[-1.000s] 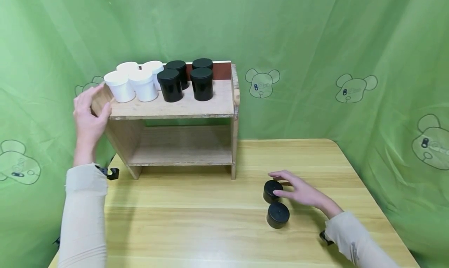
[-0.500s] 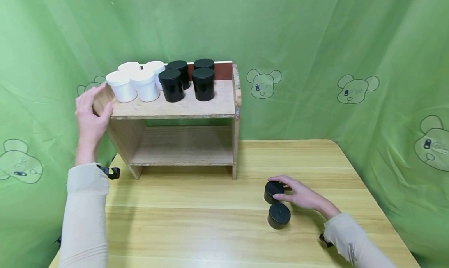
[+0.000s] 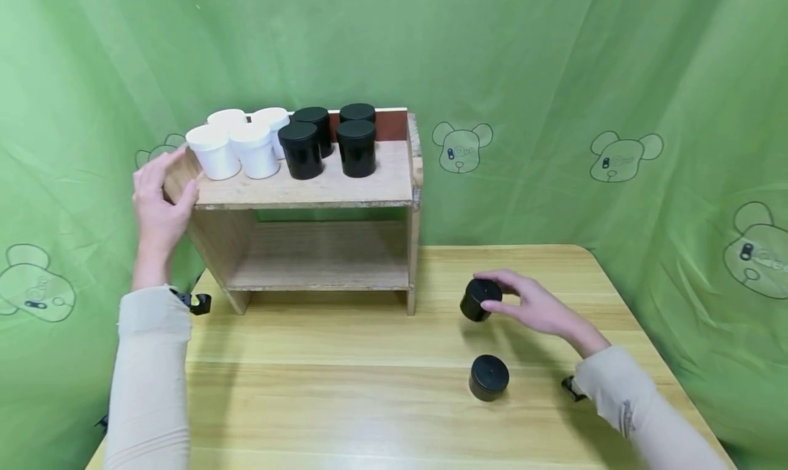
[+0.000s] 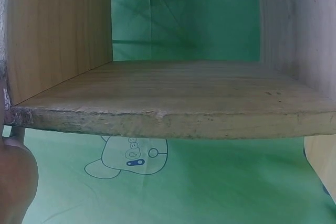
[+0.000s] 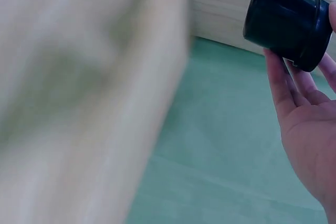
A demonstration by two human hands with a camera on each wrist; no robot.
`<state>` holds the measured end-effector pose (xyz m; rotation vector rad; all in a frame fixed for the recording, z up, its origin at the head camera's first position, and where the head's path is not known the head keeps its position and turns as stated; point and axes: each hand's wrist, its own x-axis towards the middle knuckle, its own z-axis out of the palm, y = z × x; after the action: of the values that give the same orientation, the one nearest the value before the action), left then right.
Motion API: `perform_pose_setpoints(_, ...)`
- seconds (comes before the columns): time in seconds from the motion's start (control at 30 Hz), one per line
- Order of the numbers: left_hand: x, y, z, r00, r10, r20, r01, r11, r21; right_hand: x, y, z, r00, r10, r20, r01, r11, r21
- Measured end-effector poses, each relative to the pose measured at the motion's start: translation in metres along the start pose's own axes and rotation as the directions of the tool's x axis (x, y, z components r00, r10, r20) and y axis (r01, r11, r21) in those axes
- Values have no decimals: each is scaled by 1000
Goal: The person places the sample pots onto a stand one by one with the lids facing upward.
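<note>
My right hand [image 3: 532, 306] holds a black lidded jar [image 3: 474, 304] slightly tilted above the table, thumb on one side and fingers on the other. In the right wrist view the jar [image 5: 286, 22] shows its smooth side and lid rim against the fingers. A second black jar [image 3: 489, 378] stands on the table nearer to me. At the far left, my left hand [image 3: 159, 200] grips the upper left side of a wooden shelf [image 3: 308, 203], thumb in front. Only part of that hand [image 4: 16, 177] appears in the left wrist view.
On the shelf's top board stand several white jars [image 3: 255, 155] at the left and several black jars [image 3: 357, 152] toward the right. Below is a bare lower board [image 3: 326, 254]. A green curtain [image 3: 523, 66] surrounds the wooden table [image 3: 338, 401].
My right hand has taken hold of the farther black jar and lifted it off the table, moving away from me. The left hand stays on the shelf.
</note>
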<state>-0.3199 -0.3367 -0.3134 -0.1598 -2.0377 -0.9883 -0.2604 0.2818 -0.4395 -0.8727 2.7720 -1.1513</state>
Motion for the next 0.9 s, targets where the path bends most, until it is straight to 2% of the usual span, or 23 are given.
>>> perform_pose_setpoints(0.2,-1,-1,-2,1000,-30,-3,30,1000,-4,25,-38,-33,999,-32,-17,31,999,-24)
perform_pose_setpoints(0.37,0,1,-2,1000,-11,-5,11,1000,-2,44,-73,-58,995,-88,-55,87,996,-26)
perform_pose_setpoints(0.53,1,1,-1,1000,-9,-3,9,1000,-8,62,-108,-82,994,-81,-76,82,997,13)
perform_pose_setpoints(0.7,1,0,-1,1000,3,-9,-3,1000,-18,82,-137,-99,989,-106,-99,109,994,30)
perform_pose_setpoints(0.9,1,-2,-1,1000,11,-12,-12,1000,-23,105,-161,-111,982,-143,-121,148,988,40)
